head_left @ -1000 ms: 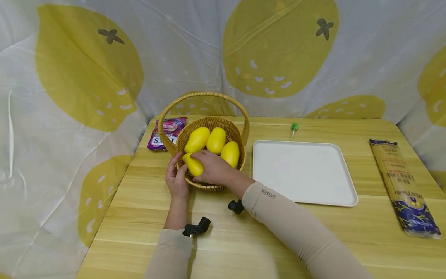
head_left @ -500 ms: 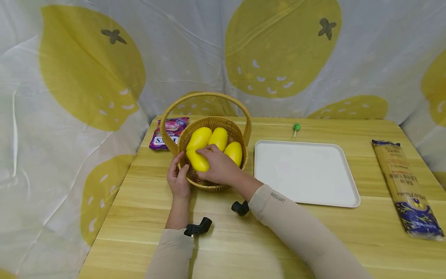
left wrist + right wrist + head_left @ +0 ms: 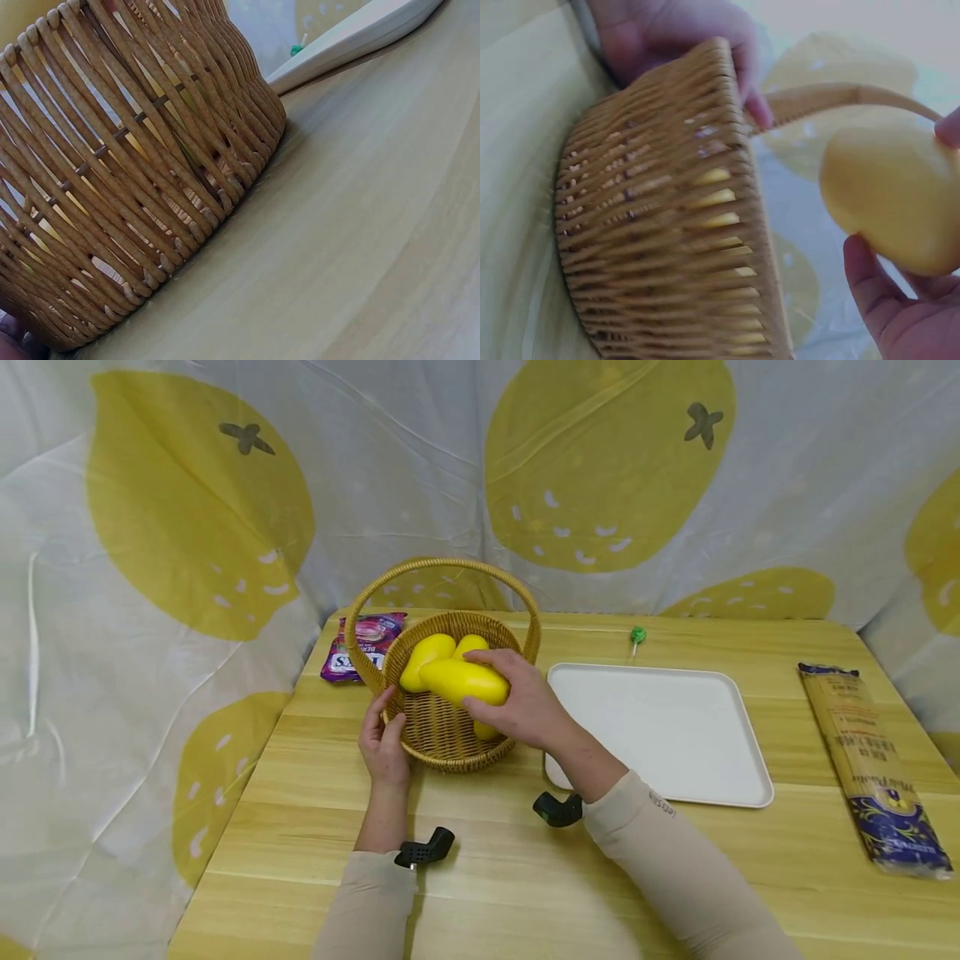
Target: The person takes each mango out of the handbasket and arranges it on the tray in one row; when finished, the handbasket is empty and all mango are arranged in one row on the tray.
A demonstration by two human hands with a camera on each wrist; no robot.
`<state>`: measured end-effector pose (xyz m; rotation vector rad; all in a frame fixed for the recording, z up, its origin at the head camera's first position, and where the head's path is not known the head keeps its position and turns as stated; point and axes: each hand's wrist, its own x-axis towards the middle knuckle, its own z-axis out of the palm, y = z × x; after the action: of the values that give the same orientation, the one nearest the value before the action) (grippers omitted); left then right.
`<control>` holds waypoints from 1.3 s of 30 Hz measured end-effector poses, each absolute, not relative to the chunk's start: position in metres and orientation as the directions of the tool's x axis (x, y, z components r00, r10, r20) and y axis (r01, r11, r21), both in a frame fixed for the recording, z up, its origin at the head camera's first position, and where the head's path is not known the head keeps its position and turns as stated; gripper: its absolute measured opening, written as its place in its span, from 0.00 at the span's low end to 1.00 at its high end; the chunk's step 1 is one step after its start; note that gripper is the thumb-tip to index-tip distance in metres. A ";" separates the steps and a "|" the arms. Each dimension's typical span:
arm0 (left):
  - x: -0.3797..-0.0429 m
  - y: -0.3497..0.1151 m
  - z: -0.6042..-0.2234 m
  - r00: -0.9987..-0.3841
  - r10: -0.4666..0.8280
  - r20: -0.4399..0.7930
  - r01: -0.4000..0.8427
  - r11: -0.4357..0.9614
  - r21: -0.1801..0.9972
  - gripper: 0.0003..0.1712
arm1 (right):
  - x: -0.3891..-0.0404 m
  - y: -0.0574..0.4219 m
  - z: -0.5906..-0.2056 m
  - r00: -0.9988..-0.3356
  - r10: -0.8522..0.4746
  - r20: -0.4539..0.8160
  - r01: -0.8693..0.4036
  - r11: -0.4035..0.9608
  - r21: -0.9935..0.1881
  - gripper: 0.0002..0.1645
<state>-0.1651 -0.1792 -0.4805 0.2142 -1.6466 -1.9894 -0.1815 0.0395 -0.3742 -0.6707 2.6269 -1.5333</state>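
Observation:
My right hand (image 3: 521, 697) grips a yellow mango (image 3: 465, 682) between thumb and fingers, raised over the right part of a wicker basket (image 3: 438, 735). In the right wrist view this mango (image 3: 892, 195) is above the level of the rim. Inside the basket lie more mangoes, one at the back left (image 3: 426, 662), one behind the held fruit (image 3: 471, 644) and one at the right, mostly covered by the hand (image 3: 486, 731). My left hand (image 3: 385, 747) holds the basket's left rim, its thumb on the near side. The left wrist view shows mainly the woven basket wall (image 3: 142, 142).
Right of the basket lies a white rectangular tray (image 3: 660, 735), with a green lollipop (image 3: 637, 634) behind it. A long spaghetti packet (image 3: 873, 768) lies at the far right. A purple snack bag (image 3: 363, 647) sits behind the basket's left side. The basket's tall handle (image 3: 442, 562) arches above.
My right hand has lifted the mango from the basket's front left, up and to the right, uncovering the woven bottom. The left hand stays at the rim.

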 end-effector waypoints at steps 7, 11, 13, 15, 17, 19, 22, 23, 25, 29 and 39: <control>-0.165 -0.179 -0.481 -0.837 -0.500 0.222 0.317 -0.112 0.942 0.24 | -0.168 0.066 -0.375 -0.937 -0.327 0.122 -0.202 0.221 -0.954 0.33; -0.165 -0.178 -0.481 -0.836 -0.501 0.225 0.318 -0.108 0.942 0.24 | -0.162 0.080 -0.381 -0.937 -0.327 0.125 -0.155 0.069 -0.985 0.33; -0.165 -0.178 -0.481 -0.838 -0.499 0.220 0.313 -0.109 0.944 0.24 | -0.160 0.089 -0.383 -0.937 -0.328 0.121 -0.135 0.020 -0.991 0.32; -0.165 -0.178 -0.481 -0.841 -0.497 0.213 0.305 -0.111 0.946 0.24 | -0.159 0.097 -0.386 -0.937 -0.331 0.110 -0.120 0.009 -0.993 0.31; -0.165 -0.178 -0.481 -0.843 -0.496 0.209 0.302 -0.114 0.947 0.24 | -0.159 0.107 -0.389 -0.933 -0.344 0.109 -0.117 0.003 -0.993 0.32; -0.165 -0.178 -0.481 -0.842 -0.496 0.210 0.302 -0.113 0.947 0.24 | -0.160 0.117 -0.393 -0.926 -0.361 0.113 -0.109 -0.032 -0.994 0.31; -0.165 -0.179 -0.481 -0.842 -0.497 0.212 0.302 -0.108 0.947 0.24 | -0.161 0.131 -0.400 -0.897 -0.414 0.154 -0.087 -0.175 -0.981 0.26; -0.165 -0.179 -0.481 -0.841 -0.498 0.211 0.301 -0.107 0.948 0.23 | -0.162 0.136 -0.401 -0.884 -0.434 0.173 -0.079 -0.227 -0.971 0.23; -0.164 -0.179 -0.481 -0.841 -0.498 0.209 0.298 -0.105 0.949 0.23 | -0.163 0.144 -0.405 -0.854 -0.476 0.212 -0.048 -0.333 -0.942 0.20; -0.164 -0.179 -0.481 -0.841 -0.495 0.219 0.307 -0.102 0.946 0.23 | -0.167 0.156 -0.410 -0.816 -0.517 0.260 -0.003 -0.445 -0.895 0.22; -0.165 -0.179 -0.483 -0.837 -0.492 0.241 0.326 -0.093 0.941 0.23 | -0.169 0.162 -0.407 -0.949 -0.314 0.026 0.108 -0.403 -0.909 0.25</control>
<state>-0.1654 -0.1787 -0.4825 0.1817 -1.6473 -1.9760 -0.1689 0.1625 -0.4065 -0.2822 1.5475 -2.4211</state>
